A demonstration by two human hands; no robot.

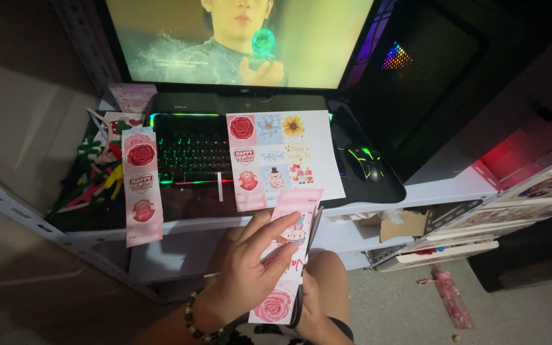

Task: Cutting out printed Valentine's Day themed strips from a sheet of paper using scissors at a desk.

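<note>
While the left hand (247, 271) lies flat-ish on top of a pink sticker strip (287, 255), fingers half spread and pressing on the paper w/ thumb side near, the right hand (314, 310) is under the strip's near end, mostly hidden; it seems closed on black scissors (306, 268), but how far the fingers curl I cannot tell. Strip's long axis runs near-to-far, a bit tilted to the right at the far end, which almost reaches the desk (429, 190) edge. Scissors run along the strip's right side, so the right hand is the nearer one to that edge. Far from the hands, on the desk, a bigger sticker sheet (282, 153) lies over the lit keyboard (190, 150); another cut strip (142, 185) hangs at left over the desk edge. Mouse (364, 163) at right, monitor (237, 41) behind.
</note>
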